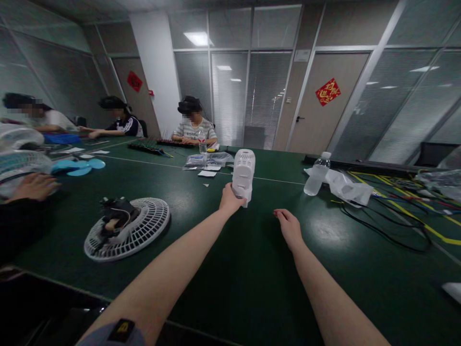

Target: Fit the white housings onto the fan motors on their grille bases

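My left hand (pixel 232 201) is closed around the lower part of a white plastic fan motor housing (pixel 244 170). The housing stands tall, with slotted vents at its top and raised ridges down its front. Its underside is partly covered by my fingers. To the right, my right hand (pixel 290 228) is held apart from the housing over the table, its fingers curled together; what lies between them, if anything, is hidden. Left of my arm, a round white fan grille (pixel 153 216) lies on the table with a dark motor assembly (pixel 118 216) on it.
A plastic bottle (pixel 317 175) and crumpled white wrapping (pixel 349 187) stand right, beside black and yellow cables (pixel 396 211). Blue fan blades (pixel 79 166) lie left, near another person's hand (pixel 36 186). Clear plastic bags (pixel 205 161) lie beyond on the green table (pixel 237 278). Several people sit around it.
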Tool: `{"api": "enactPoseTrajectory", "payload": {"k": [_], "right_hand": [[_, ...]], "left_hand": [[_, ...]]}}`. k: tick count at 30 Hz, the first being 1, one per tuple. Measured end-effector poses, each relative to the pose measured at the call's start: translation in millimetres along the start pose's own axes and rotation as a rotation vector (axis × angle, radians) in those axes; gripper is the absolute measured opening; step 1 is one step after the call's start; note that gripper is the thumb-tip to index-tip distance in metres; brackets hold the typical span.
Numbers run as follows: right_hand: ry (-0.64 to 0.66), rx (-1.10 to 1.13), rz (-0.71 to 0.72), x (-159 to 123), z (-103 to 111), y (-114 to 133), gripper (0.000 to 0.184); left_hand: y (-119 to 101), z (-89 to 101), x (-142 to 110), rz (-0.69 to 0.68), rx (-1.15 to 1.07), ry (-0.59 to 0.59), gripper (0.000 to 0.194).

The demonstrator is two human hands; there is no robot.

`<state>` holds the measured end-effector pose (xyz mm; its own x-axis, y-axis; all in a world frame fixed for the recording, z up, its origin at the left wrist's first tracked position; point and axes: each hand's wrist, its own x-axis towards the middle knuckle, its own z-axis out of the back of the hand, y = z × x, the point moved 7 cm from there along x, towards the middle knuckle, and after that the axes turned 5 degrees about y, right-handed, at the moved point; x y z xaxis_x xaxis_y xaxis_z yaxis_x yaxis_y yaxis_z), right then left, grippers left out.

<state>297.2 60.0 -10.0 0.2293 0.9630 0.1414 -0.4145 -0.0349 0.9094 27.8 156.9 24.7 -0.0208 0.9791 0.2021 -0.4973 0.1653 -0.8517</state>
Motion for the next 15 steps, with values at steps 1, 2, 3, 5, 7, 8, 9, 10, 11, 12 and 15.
{"api": "enactPoseTrajectory", "payload": {"k": [1,2,3,5,7,8,9,10,11,12,15], "right_hand": [[-0.006,0.001,0.007,0.5,-0.4,0.3,0.030],[-0.012,0.002,0.012,0.9,-0.8,0.6,0.030],[-0.016,0.002,0.014,1.1,-1.0,0.7,0.030],[-0.022,0.002,0.014,0.9,-1.0,0.5,0.031],[-0.023,0.000,0.011,0.4,-0.4,0.0,0.031],[-0.024,-0.002,0.011,0.1,0.1,-0.2,0.032],[-0.026,-0.005,0.012,-0.1,0.7,-0.3,0.032],[-0.027,-0.009,0.014,-0.1,1.1,-0.4,0.032],[-0.028,-0.012,0.016,0.0,1.3,-0.4,0.032],[-0.028,-0.016,0.018,0.3,1.3,-0.4,0.032],[-0.027,-0.028,0.022,1.9,0.3,-0.6,0.031]], "left_hand": [[-3.4,-9.4,-2.5,-0.005,-0.009,0.011,0.095],[-6.1,-18.2,-4.6,-0.008,-0.019,0.022,0.096],[-8.0,-26.2,-6.3,-0.009,-0.030,0.033,0.097],[-9.8,-38.8,-8.3,-0.002,-0.050,0.050,0.102],[-9.9,-46.3,-8.4,0.006,-0.066,0.062,0.105],[-9.8,-48.3,-7.9,0.006,-0.072,0.068,0.104],[-9.8,-49.7,-7.1,0.003,-0.075,0.075,0.102],[-9.9,-50.7,-6.1,-0.003,-0.076,0.086,0.099],[-10.3,-51.8,-5.2,-0.010,-0.074,0.099,0.097],[-10.8,-53.2,-4.4,-0.017,-0.070,0.116,0.095],[-13.7,-59.9,-3.3,-0.036,-0.036,0.183,0.090]]}}
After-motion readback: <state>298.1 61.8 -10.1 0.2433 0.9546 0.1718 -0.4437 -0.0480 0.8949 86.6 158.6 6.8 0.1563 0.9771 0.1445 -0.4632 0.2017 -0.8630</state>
